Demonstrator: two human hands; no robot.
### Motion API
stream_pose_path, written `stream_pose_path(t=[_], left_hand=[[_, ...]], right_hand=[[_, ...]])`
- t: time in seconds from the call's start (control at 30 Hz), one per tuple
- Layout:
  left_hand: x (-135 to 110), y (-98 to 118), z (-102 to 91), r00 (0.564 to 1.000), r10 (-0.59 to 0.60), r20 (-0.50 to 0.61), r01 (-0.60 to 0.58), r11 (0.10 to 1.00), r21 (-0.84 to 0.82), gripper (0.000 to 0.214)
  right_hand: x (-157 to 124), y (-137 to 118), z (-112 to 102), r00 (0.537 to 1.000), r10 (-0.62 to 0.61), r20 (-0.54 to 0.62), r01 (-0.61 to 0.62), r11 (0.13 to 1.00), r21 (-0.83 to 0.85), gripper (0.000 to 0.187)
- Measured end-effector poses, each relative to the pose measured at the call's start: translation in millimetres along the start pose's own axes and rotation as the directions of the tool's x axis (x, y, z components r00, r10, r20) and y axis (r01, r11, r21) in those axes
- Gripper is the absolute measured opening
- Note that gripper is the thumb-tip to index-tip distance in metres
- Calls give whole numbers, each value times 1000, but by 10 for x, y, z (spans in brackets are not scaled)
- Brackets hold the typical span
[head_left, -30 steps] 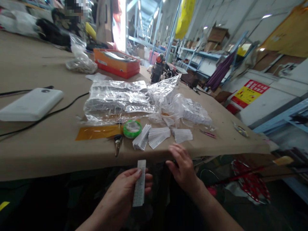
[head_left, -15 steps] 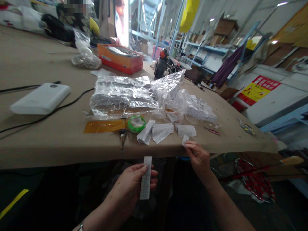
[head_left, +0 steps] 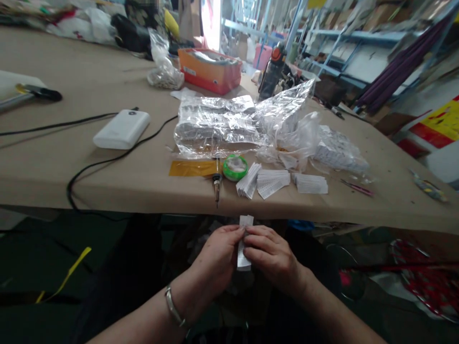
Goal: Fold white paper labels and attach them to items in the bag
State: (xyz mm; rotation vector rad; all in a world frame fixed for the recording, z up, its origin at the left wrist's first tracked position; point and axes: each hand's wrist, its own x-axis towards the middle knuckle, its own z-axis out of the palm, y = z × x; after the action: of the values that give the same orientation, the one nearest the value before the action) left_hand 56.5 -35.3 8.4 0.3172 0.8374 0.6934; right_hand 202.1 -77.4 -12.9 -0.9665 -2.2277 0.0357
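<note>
Both hands meet just below the table's front edge, around a white printed strip (head_left: 244, 260) held nearly upright. My left hand (head_left: 218, 253) pinches it from the left between thumb and fingers. From the right, my right hand (head_left: 274, 255) grips the same strip, its fingertips against the left thumb. The strip's upper end looks doubled or overlapped; the fingers cover its middle. Above the hands, fanned stacks of similar strips (head_left: 273, 182) lie near the edge, with another stack (head_left: 310, 183) to the right.
A soldering iron (head_left: 216, 184) points over the edge beside a round green tin (head_left: 235, 168) and amber film (head_left: 193, 168). Clear plastic bags (head_left: 218, 126) lie behind. Tweezers (head_left: 357, 188) and cutters (head_left: 428, 186) are right; a white box (head_left: 122, 129) and black cable (head_left: 71, 184) left.
My right hand has come down from beside the right-hand stack, where it held a small whitish piece, to the strip in my left hand. The view has shifted left.
</note>
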Motion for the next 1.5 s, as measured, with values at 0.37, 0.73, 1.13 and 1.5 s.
stream_pose_path(t=[0.37, 0.73, 1.13, 1.5], left_hand=[[-17, 16, 20, 1000, -6, -28, 4, 998, -64, 8], [-14, -13, -30, 999, -19, 49, 22, 997, -69, 2], [-219, 23, -49, 968, -221, 123, 191, 957, 219, 21], [-225, -65, -115, 957, -240, 162, 174, 924, 340, 28]], right_hand=[[35, 9, -52, 996, -52, 76, 52, 999, -6, 12], [63, -27, -66, 992, -48, 113, 46, 999, 20, 16], [28, 133, -79, 656, 558, 508, -618, 12, 786, 51], [41, 121, 137, 640, 404, 654, -546, -360, 756, 28]])
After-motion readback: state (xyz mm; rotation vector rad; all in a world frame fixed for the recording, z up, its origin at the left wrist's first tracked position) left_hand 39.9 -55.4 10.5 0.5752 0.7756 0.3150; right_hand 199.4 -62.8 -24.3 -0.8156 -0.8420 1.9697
